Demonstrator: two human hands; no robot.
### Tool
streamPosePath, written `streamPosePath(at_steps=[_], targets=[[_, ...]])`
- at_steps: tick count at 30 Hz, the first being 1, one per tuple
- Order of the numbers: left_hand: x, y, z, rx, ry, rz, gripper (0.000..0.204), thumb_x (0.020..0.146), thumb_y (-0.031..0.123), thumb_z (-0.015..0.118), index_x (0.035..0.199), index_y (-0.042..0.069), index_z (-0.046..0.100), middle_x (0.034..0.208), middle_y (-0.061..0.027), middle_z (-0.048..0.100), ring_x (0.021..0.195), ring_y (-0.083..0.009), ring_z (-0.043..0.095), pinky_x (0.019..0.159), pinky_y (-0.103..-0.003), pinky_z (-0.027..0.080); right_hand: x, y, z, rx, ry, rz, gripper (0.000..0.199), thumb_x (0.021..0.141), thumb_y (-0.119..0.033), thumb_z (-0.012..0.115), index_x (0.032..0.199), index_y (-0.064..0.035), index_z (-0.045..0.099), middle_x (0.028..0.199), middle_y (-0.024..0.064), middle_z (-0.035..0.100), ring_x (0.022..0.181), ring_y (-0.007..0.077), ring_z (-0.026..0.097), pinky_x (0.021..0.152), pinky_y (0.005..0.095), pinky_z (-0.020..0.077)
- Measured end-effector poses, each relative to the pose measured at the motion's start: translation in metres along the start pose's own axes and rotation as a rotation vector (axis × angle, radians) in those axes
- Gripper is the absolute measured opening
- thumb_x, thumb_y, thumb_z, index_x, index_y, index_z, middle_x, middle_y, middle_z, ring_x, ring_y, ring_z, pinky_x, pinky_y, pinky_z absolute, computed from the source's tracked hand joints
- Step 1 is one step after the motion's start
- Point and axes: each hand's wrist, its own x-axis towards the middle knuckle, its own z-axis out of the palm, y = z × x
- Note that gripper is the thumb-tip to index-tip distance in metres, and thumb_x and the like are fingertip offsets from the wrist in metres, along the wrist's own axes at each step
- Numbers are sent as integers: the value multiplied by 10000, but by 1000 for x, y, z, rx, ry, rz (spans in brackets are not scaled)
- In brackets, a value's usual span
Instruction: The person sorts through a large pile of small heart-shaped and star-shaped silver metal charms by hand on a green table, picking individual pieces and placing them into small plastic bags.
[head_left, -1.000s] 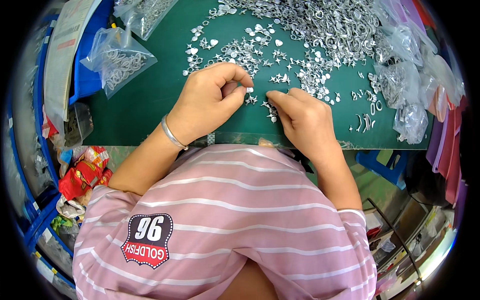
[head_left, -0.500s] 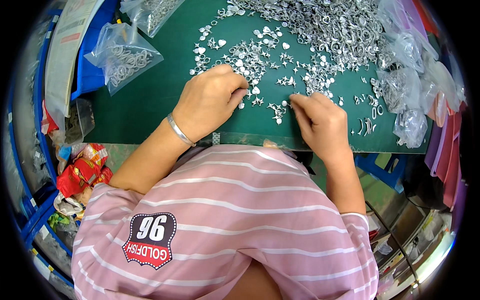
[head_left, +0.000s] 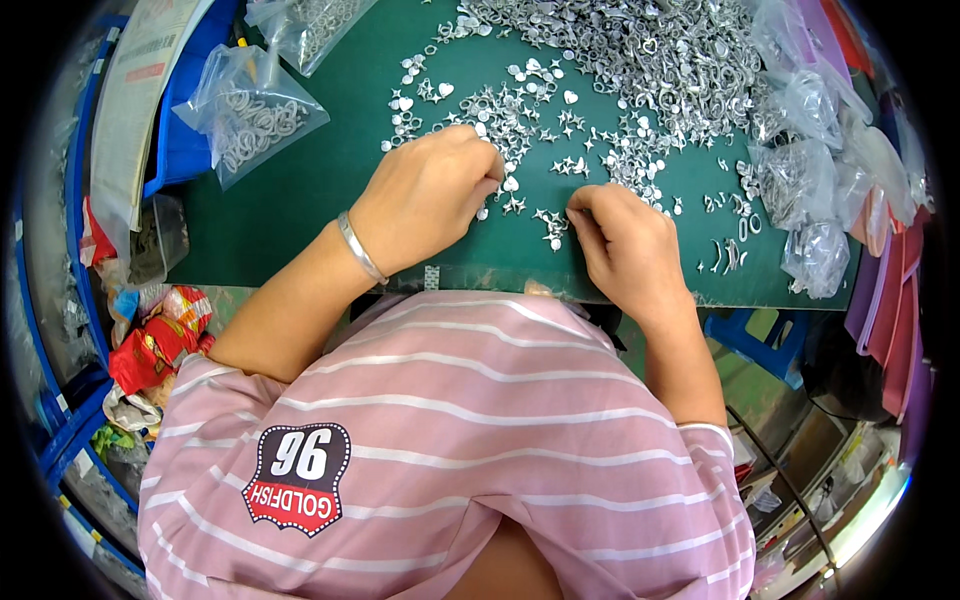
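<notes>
Over the green table (head_left: pixel 280 225), my left hand (head_left: pixel 425 200) is closed, thumb and fingers together at the near edge of a loose scatter of silver charms (head_left: pixel 510 120). My right hand (head_left: pixel 632 245) also pinches, its fingertips beside a small cluster of star-shaped and round charms (head_left: pixel 549 226). Whatever sits between the fingertips of either hand is too small or too hidden to name. Just beyond the right hand lies another group of charms (head_left: pixel 635 155). A large heap of silver metal pieces (head_left: pixel 680 60) covers the far right.
At the left, a clear bag of oval rings (head_left: pixel 255 125) lies by a blue bin (head_left: pixel 180 115). Clear bags of metal parts (head_left: pixel 800 180) crowd the right edge, near a few curved pieces (head_left: pixel 730 255). Below are a blue stool (head_left: pixel 765 345) and red packets (head_left: pixel 160 345).
My right hand has shifted slightly left and nearer to me, up to the small star cluster. The left hand has barely moved, staying pinched.
</notes>
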Motion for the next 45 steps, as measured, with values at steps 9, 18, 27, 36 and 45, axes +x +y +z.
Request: streamPosePath(at_steps=[9,18,27,36,45], targets=[[-33,5,12,-4,-53,271,116,745,65,702,846,64,646,676,-60,496,593,-233,553,518,-339,452,-21,7,-25,875,-187,504,61,799,-5,595,852,5,623,768,10,612,628,51,502,540,216,410],[-33,10,9,-99,21,157,133,744,37,723,864,67,676,703,-66,530,590,-232,552,509,-339,443,-21,-10,1,-5,-64,7,62,770,-71,705,819,-63,670,691,67,595,598,263,604,534,359,488],[-35,11,19,-45,-11,223,128,725,30,718,838,56,662,718,-56,537,614,-205,549,527,-334,447,-23,-11,-1,-61,-78,3,49,775,-82,706,800,-70,666,680,70,578,588,257,592,523,363,478],[-55,-15,-21,-1703,162,-585,131,866,118,508,857,-10,535,836,-94,538,634,-108,493,528,-203,411,-20,-9,-1,890,-30,310,60,761,-34,667,779,-24,611,753,40,608,578,84,484,519,225,380],[-54,0,-11,-1000,159,-706,85,836,9,615,916,-5,639,685,25,495,591,-49,434,551,-187,360,15,-37,34,206,-65,-9,50,790,-55,682,837,-54,668,696,86,608,583,230,601,507,342,473]])
